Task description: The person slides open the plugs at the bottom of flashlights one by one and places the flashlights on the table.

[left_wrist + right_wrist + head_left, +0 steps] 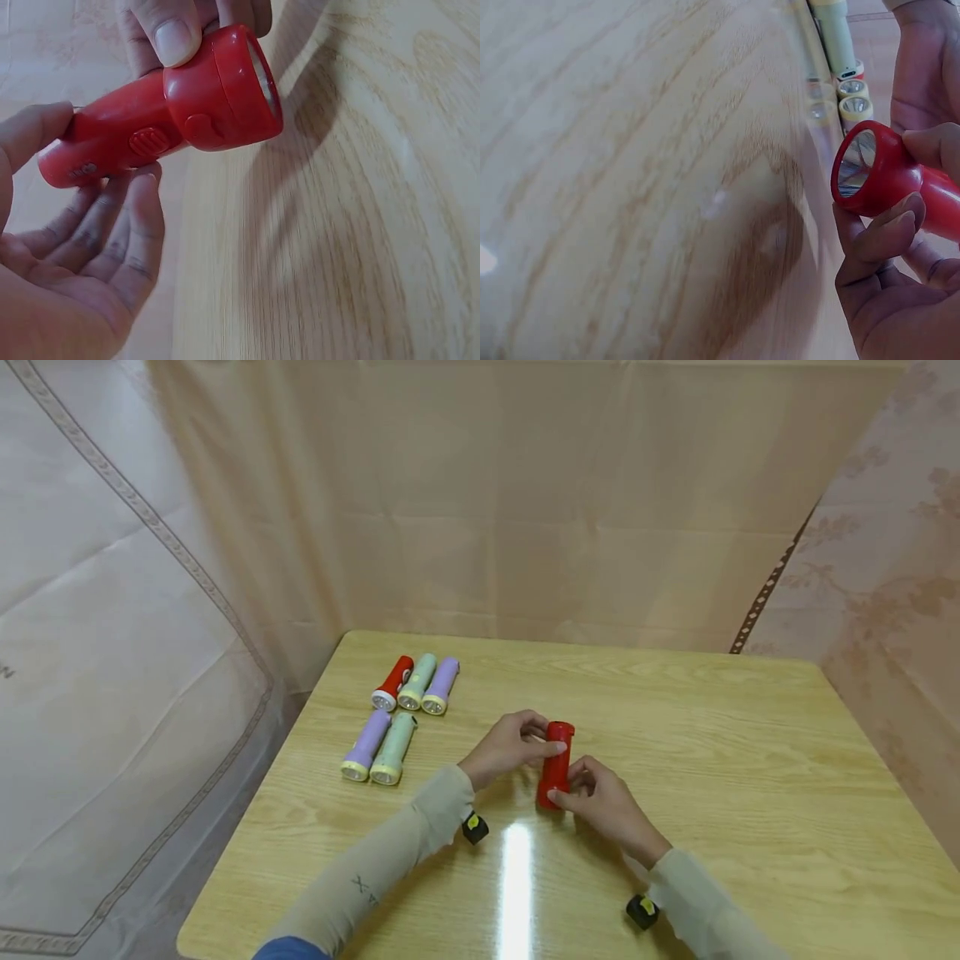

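Both hands hold a red flashlight (557, 764) over the middle of the table, its lens end toward the person. My left hand (504, 750) grips the narrow tail end, thumb on one side and fingers on the other. At the wide head, my right hand (611, 806) pinches the barrel near the rim. In the left wrist view, a ribbed switch shows on the flashlight body (150, 141), and its shadow falls on the wood below. The reflector (856, 163) faces outward in the right wrist view and looks unlit.
On the left of the wooden table (712, 735), several flashlights lie in two rows. The back row has a red flashlight (393, 683), a green one (417, 681) and a purple one (441, 685). In front lie a purple flashlight (367, 743) and a green one (394, 748).
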Demonstrator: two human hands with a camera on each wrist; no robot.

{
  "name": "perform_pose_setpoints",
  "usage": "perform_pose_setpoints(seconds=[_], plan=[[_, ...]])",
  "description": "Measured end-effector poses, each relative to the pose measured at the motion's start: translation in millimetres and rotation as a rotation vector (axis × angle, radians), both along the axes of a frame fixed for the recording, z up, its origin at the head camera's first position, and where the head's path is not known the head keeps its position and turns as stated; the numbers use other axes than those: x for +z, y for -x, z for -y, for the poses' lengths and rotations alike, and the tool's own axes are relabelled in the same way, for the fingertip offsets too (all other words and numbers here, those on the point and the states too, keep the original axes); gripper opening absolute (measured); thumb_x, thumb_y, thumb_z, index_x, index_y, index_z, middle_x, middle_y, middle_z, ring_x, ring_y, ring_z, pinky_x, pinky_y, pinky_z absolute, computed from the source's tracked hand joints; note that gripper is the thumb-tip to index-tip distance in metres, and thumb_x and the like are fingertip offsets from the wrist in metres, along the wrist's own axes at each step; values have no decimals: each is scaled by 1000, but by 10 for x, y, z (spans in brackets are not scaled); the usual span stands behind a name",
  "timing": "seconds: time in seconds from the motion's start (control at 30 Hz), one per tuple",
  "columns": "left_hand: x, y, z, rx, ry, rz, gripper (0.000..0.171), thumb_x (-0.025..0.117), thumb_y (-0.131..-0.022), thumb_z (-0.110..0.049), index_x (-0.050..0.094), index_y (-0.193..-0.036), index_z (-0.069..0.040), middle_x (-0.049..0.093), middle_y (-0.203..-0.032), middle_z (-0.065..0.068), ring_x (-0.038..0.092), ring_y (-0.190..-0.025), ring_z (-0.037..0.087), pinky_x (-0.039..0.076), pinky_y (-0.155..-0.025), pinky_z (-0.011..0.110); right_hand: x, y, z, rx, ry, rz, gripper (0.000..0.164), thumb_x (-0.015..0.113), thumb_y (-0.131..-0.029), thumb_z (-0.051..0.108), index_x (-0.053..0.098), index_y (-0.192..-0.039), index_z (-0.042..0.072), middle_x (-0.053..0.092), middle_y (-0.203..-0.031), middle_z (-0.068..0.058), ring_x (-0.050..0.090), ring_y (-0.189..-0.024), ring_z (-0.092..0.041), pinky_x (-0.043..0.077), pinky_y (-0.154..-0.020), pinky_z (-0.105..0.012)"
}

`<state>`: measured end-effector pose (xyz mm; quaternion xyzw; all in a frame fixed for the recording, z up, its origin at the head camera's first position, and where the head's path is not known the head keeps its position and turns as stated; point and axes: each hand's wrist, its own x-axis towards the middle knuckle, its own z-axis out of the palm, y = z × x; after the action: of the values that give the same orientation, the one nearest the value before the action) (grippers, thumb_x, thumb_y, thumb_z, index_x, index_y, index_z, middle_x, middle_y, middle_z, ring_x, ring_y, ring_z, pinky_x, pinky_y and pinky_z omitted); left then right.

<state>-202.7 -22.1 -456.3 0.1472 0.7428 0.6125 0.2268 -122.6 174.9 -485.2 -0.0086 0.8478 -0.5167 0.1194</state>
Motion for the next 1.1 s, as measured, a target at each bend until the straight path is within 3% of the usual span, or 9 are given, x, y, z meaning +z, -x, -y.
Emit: perform_pose_setpoints(seconds=[0.1,0.37,0.77,1.1], plan=[[6,-9,16,-13,3,-54,39,83,-90,-27,65,-121,-11,70,-110,2,67,-98,20,60,-85,43,6,20,-4,3,-6,-11,40,84,-88,32,59,-110,10,66,-97,-6,51,-80,-22,41,-64,-28],[15,-55,26,-15,9,-217,38,86,-87,-28,68,-118,-18,71,-108,-4,66,-101,15,55,-88,35,13,69,-59,-14,5,-28,44,85,-87,32,60,-116,11,68,-120,-8,54,-96,-25,44,-77,-34],[-21,-69,3,-25,-8,-286,37,89,-84,-26,68,-115,-23,72,-107,-7,68,-101,15,59,-81,31,15,137,-62,-55,-11,-5,47,85,-87,27,59,-124,12,62,-134,-12,53,-97,-26,44,-78,-34],[-42,-81,14,-51,-16,-296,37,88,-85,-23,67,-116,-20,70,-108,-5,67,-106,29,61,-80,30,-37,150,-55,-51,-11,-24,46,85,-88,28,61,-125,13,63,-134,-10,54,-121,-29,44,-91,-40]])
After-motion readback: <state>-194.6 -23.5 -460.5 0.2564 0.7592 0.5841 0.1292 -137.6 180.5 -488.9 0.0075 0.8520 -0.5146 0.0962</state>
